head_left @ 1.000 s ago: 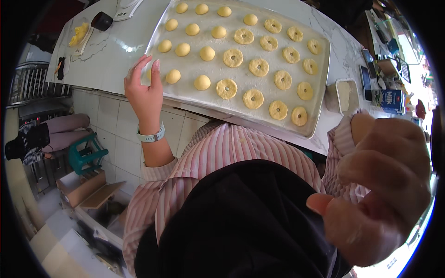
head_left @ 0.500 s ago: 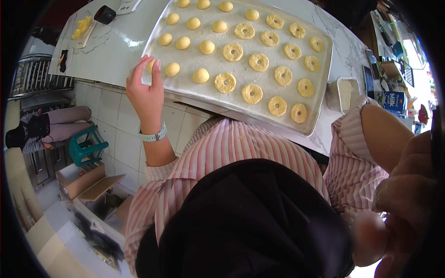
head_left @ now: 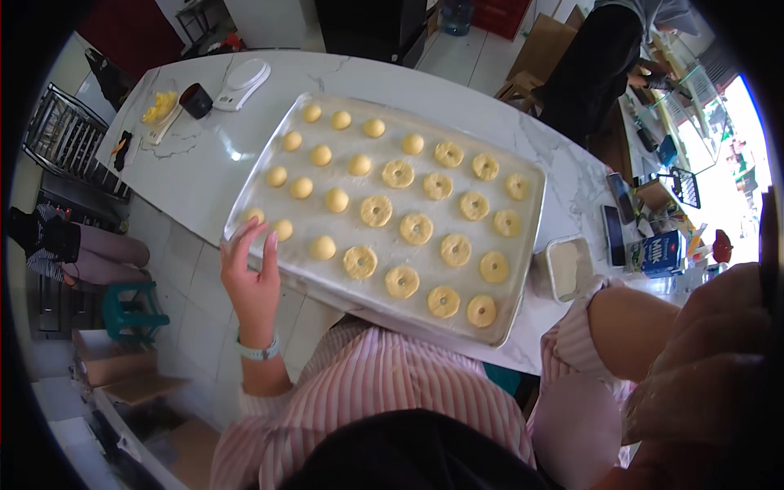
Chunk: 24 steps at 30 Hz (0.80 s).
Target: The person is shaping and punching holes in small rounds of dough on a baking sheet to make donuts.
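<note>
A large metal baking tray [head_left: 359,112] lies on the marble table, with rows of dough balls [head_left: 336,200] on its left part. Flattened dough rings [head_left: 416,229], each with a hole in the middle, fill its right part. My left hand [head_left: 251,273] is at the tray's near left corner, thumb and fingers apart, fingertips by a corner dough ball [head_left: 254,216] that they partly cover. Whether they touch the ball or the tray rim, I cannot tell. My right hand [head_left: 702,359] is raised very close at the right edge, large and blurred; its fingers are unclear.
A rectangular metal tin [head_left: 563,269] of pale powder stands right of the tray. Beyond the tray's far left are a white scale [head_left: 243,84], a black cup [head_left: 195,100] and some yellow pieces [head_left: 161,107]. A co-worker [head_left: 596,69] stands at the far right; another person [head_left: 98,253] is at the left.
The view has tilted up, so the tray sits lower and more of the far table shows. My left hand stays at the tray's corner; my right hand remains raised close by.
</note>
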Tool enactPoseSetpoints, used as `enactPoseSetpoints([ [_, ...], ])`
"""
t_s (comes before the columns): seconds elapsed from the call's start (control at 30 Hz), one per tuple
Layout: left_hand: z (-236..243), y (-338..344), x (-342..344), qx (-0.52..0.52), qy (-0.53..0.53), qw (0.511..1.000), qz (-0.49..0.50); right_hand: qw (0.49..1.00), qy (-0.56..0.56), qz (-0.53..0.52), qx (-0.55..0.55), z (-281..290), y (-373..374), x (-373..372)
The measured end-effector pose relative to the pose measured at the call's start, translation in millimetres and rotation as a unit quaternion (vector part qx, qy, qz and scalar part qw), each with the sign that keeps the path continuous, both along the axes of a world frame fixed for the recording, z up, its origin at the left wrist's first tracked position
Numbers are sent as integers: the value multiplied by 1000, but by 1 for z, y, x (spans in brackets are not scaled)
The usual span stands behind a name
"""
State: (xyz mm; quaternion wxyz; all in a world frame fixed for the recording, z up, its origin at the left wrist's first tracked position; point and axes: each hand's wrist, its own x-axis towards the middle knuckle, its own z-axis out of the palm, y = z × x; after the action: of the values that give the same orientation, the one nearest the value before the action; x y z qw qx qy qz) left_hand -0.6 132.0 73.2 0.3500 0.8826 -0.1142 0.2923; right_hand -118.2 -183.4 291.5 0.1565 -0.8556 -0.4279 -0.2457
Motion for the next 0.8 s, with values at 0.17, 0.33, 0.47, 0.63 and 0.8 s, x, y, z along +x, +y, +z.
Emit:
enactPoseSetpoints([
  [0.17,0,-13,-15,-7,9,1000,9,1000,-4,-15,-2,-4,-24,-7],
  [0.33,-1,-24,-30,-21,30,999,15,1000,-10,-20,0,-10,-40,-15],
  [0.47,-5,-35,-41,-26,26,999,17,1000,-16,-17,-2,-14,-50,-22],
  [0.63,-9,-45,-52,-16,24,999,20,1000,-14,-15,10,-14,-58,-33],
  [0.8,-13,-53,-61,-11,20,1000,20,1000,-11,-8,18,-10,-60,-43],
])
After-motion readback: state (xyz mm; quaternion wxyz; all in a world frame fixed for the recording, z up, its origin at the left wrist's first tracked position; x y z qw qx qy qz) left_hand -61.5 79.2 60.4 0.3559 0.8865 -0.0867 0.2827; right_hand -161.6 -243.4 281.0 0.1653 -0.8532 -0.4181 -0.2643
